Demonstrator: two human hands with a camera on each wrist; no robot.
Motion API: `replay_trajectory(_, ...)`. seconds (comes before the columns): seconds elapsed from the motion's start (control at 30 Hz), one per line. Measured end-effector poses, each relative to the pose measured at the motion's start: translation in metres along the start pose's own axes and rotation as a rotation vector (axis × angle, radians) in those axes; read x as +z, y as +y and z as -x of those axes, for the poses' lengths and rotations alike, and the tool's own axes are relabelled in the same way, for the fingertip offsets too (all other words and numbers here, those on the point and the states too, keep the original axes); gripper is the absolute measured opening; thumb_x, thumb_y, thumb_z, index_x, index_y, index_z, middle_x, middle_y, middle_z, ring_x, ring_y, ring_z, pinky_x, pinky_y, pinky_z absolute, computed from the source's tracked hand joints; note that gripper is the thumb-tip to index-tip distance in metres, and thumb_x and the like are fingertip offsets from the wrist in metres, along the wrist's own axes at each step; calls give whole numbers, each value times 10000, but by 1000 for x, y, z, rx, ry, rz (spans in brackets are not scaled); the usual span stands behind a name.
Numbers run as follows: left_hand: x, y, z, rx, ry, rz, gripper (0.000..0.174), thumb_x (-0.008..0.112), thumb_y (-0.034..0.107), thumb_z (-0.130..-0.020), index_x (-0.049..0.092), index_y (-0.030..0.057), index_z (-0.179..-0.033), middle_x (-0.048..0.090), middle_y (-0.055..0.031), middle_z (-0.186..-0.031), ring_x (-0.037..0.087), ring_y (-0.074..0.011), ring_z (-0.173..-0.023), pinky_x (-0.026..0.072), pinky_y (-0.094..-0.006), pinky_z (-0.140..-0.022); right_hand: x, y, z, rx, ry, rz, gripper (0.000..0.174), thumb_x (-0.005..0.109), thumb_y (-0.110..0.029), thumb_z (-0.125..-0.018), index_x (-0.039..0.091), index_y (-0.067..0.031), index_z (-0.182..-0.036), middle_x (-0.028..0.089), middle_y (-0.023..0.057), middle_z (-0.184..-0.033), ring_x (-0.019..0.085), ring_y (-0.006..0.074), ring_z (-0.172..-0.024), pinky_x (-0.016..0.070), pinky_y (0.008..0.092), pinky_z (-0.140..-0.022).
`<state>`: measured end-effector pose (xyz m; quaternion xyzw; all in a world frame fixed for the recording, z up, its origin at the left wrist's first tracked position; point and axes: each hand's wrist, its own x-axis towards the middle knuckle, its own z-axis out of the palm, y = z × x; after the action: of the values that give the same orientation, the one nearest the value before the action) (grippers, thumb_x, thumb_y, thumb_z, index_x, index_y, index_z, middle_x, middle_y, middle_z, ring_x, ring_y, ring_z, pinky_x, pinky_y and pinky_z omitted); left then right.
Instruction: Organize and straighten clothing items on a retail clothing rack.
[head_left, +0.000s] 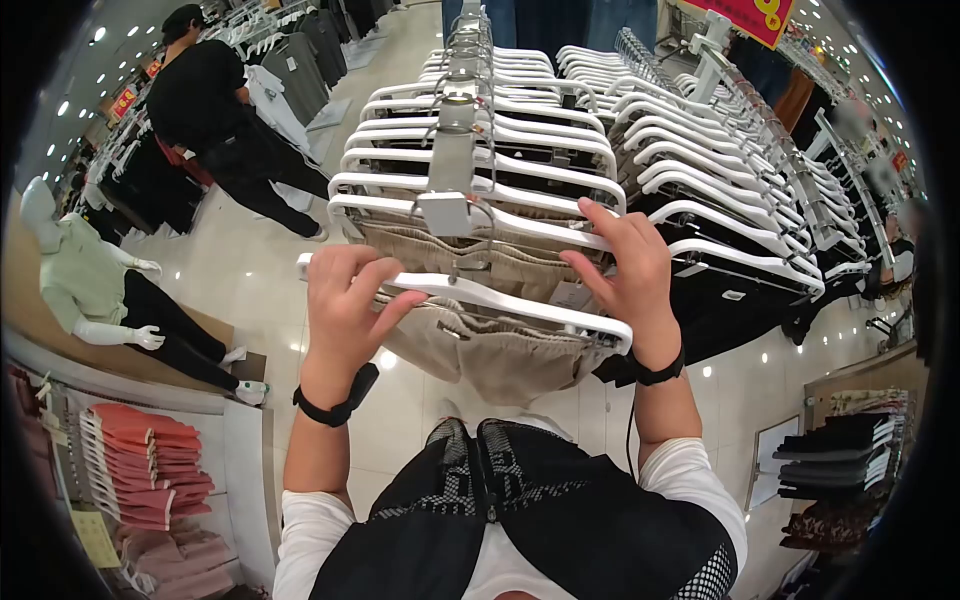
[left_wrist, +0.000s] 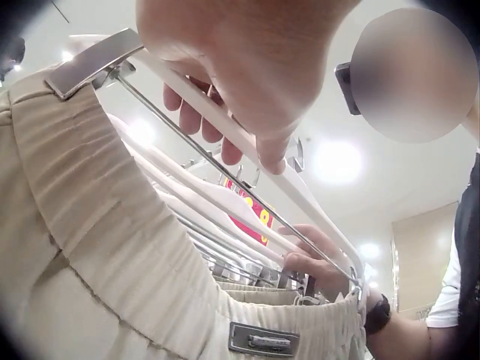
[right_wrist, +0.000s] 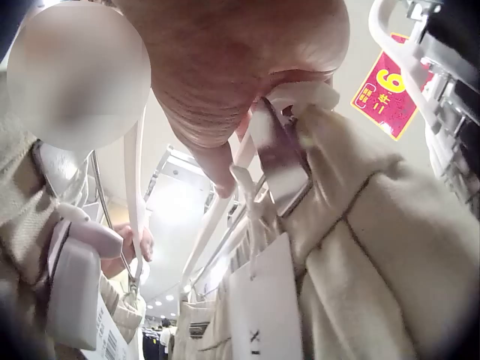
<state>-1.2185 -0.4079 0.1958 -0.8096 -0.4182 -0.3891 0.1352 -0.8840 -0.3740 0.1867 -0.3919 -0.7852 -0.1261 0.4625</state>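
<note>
**Trainee:** State the position of the hands and the garment.

**Instructor:** The left hand [head_left: 345, 300] pinches the left part of the front hanger [head_left: 510, 302] between thumb and fingers. The right hand [head_left: 632, 268] pinches the right end of the second hanger [head_left: 545, 226], just behind. The front trousers [head_left: 500, 357] hang below the front hanger, waistband [left_wrist: 112, 210] uppermost, near the close end of the rail [head_left: 450, 165]. Whether the front hanger is hooked on, I cannot tell.

**Trainee:** Specify good practice for parting the two.

**Instructor:** Hold the second hanger steady. Ease the front hanger toward the body, bar level, so that the clip [left_wrist: 94, 64] does not drag. Keep fingers on the bar, off the fabric. Caution: a swing tag [right_wrist: 266, 307] could snag.

**Trainee:** Confirm quantities.

**Instructor:** Hands: two. Black wristbands [head_left: 655, 372]: two, one per wrist. Hangers gripped: two. Beige trousers: at least two pairs. Swing tags, right-wrist view: two. Mannequin [head_left: 85, 260], at left: one. Person in black [head_left: 200, 110], upper left: one. The remaining white hangers overlap too closely to count.
</note>
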Motion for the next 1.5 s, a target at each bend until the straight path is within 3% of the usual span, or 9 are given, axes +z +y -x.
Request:
replay_trajectory(0.13,6,-6,-6,55,53,-10,378,858,399,-768,699,117,-963,615,-44,-962,585,-272,-896,429,-427,-836,5,6,-5,-77,68,13,570,901,-143,-715,705,-83,-1246,583,54,-704,556,231,-611,458,358,-550)
replay_trajectory(0.37,23,-25,-5,126,94,63,391,862,404,-758,694,127,-977,606,-31,-974,567,-263,-888,405,-421,-837,-21,-7,3,-4,145,115,583,928,-124,-700,696,-54,-1230,674,86,-789,592,214,-592,456,318,-511)
replay_trajectory(0.53,28,-33,-9,152,84,165,379,850,426,-776,715,133,-976,609,-19,-959,557,-244,-890,388,-407,-863,-39,-33,10,33,107,214,599,930,-80,-701,681,-15,-1241,640,103,-761,590,213,-607,464,310,-529)
replay_trajectory(0.7,33,-40,-12,168,64,258,346,843,395,-803,725,132,-992,615,-18,-966,555,-239,-889,383,-401,-874,-48,-44,3,144,85,281,584,914,-44,-726,668,15,-1253,716,129,-901,663,201,-700,542,291,-648)
replay_trajectory(0.8,34,-41,-14,159,49,287,330,834,397,-824,728,140,-1001,599,-10,-971,552,-230,-896,395,-399,-886,-52,-47,9,179,126,301,561,914,-43,-743,668,-8,-1246,719,107,-912,655,185,-704,534,284,-644)
replay_trajectory(1.17,37,-41,-15,159,79,332,317,854,346,-800,739,139,-1010,605,-22,-976,566,-240,-901,401,-406,-862,-143,-72,118,416,314,560,533,890,-27,-778,683,-45,-1269,700,49,-835,660,133,-730,523,263,-694)
replay_trajectory(1.33,35,-25,-8,82,103,203,306,839,271,-827,747,122,-1077,633,-53,-1054,581,-292,-1053,407,-510,-1094,-195,-69,162,457,344,601,505,899,-38,-769,696,-50,-1231,718,76,-861,681,157,-757,539,276,-715)
replay_trajectory(1.43,38,-6,-2,4,164,156,303,798,199,-887,733,100,-1166,652,-85,-1160,591,-320,-1138,378,-495,-1146,-228,-60,189,443,333,628,512,910,-52,-756,700,-56,-1223,723,83,-883,682,170,-758,544,285,-721)
replay_trajectory(1.5,38,16,10,-32,303,152,286,694,46,-933,694,48,-1219,644,-130,-1271,599,-318,-1203,436,-473,-1102,-248,-54,207,437,323,634,517,914,-59,-753,700,-57,-1224,730,89,-912,686,177,-761,549,291,-726)
